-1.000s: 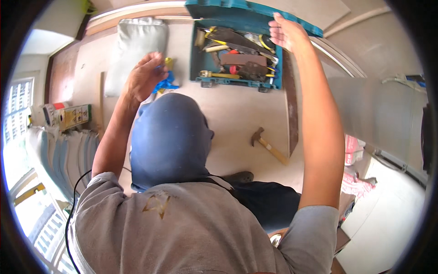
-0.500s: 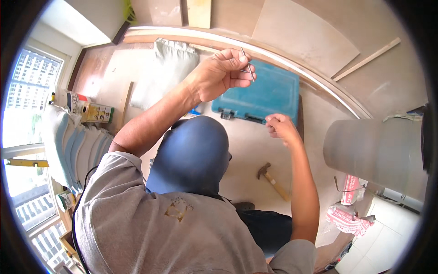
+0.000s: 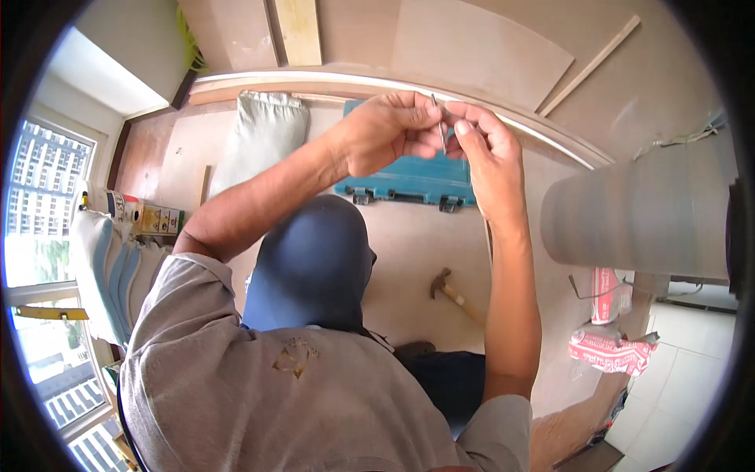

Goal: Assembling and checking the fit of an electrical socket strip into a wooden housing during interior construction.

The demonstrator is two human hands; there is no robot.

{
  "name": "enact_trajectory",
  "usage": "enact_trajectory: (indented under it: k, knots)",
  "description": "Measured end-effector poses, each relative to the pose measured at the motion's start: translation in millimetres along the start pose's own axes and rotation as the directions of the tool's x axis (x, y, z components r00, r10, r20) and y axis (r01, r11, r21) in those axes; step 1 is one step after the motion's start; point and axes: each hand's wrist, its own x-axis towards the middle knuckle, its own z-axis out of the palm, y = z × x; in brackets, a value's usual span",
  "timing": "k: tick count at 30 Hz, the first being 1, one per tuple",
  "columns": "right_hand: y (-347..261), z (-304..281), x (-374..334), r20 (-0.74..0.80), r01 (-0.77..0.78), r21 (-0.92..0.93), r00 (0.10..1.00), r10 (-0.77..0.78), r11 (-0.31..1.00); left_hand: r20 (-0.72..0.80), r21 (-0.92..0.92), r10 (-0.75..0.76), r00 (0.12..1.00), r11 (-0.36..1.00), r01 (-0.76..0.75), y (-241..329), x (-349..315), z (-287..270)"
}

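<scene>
Slender grey metal piece (image 3: 442, 135), upper middle of the frame, between the two hands. Left hand (image 3: 385, 134) is the nearer: its grip is narrow, thumb pressed on the piece, which lies at that hand's right edge. Long axis runs nearly up and down the frame, top tipped a little left. Right hand (image 3: 494, 153) comes at it from the right, fingers curled and close; cannot tell whether they touch or pinch it.

Beyond the hands, a teal plastic case (image 3: 405, 185), lid down, on the tan floor (image 3: 409, 256). Wooden-handled claw hammer (image 3: 451, 291) on the floor, right of centre, well apart from both hands. Pale grey bulging sack (image 3: 262, 134), upper left.

Farther out: big grey cylinder (image 3: 637, 212) at right, red-and-white packages (image 3: 609, 352) below it, bright window (image 3: 59, 157) far left.
</scene>
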Motion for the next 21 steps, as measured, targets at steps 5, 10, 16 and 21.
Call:
enact_trajectory:
  k: [5,10,16,21]
  knots:
    - [11.5,-5.5,-20.3,-0.032,-0.053,0.214,0.998,0.062,0.975,-0.053,-0.090,0.007,0.999,0.996,-0.012,-16.4,4.7,4.8]
    - [20.1,-4.3,-28.2,-0.012,-0.066,0.309,0.997,0.073,0.949,-0.086,-0.113,0.067,0.994,0.991,-0.076,-24.1,2.4,4.4]
    - [24.7,-5.0,-31.5,-0.002,-0.078,0.296,0.997,0.082,0.952,-0.082,-0.161,0.031,0.996,0.986,-0.044,-26.8,1.1,3.9]
    - [32.2,-1.9,-30.4,-0.046,-0.059,0.290,0.996,0.076,0.955,-0.095,-0.176,0.008,0.995,0.984,-0.025,-29.5,2.2,2.6]
